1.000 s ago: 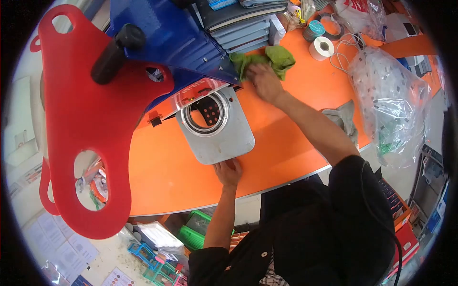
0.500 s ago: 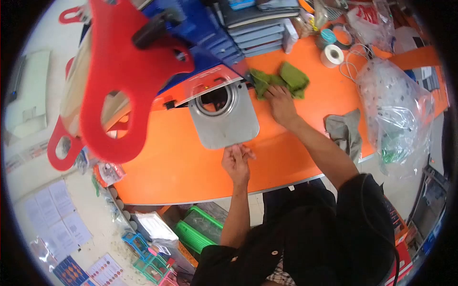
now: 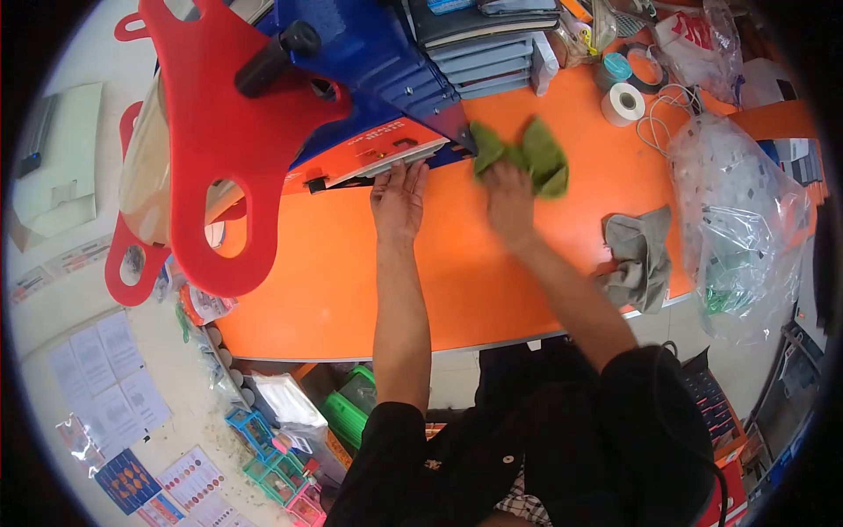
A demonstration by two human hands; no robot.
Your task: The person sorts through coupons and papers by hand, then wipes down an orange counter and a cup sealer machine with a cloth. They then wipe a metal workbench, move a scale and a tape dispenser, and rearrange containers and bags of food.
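Note:
A blue machine (image 3: 338, 61) with an orange front panel (image 3: 378, 145) stands at the upper left of the table. My left hand (image 3: 399, 202) reaches up to that panel, its fingers stretched out against the edge of a grey metal plate (image 3: 395, 162). Most of the plate is hidden beneath the panel. To the right, my right hand (image 3: 509, 198), smeared by motion, has its fingers on a crumpled green cloth (image 3: 546, 158) lying on the table. A large red part with oval holes (image 3: 215, 132) and a black knob (image 3: 279, 60) rise at the machine's left.
On the orange table (image 3: 325, 281) are a grey-brown cloth (image 3: 639, 255), a white roll (image 3: 623, 104), a clear plastic bag (image 3: 738, 211) and stacked grey trays (image 3: 487, 66). Green baskets (image 3: 347, 408) stand below the front edge.
The grey plate with its round ring has gone in under the orange panel. My left hand has moved up with it. My right hand has shifted slightly down on the green cloth.

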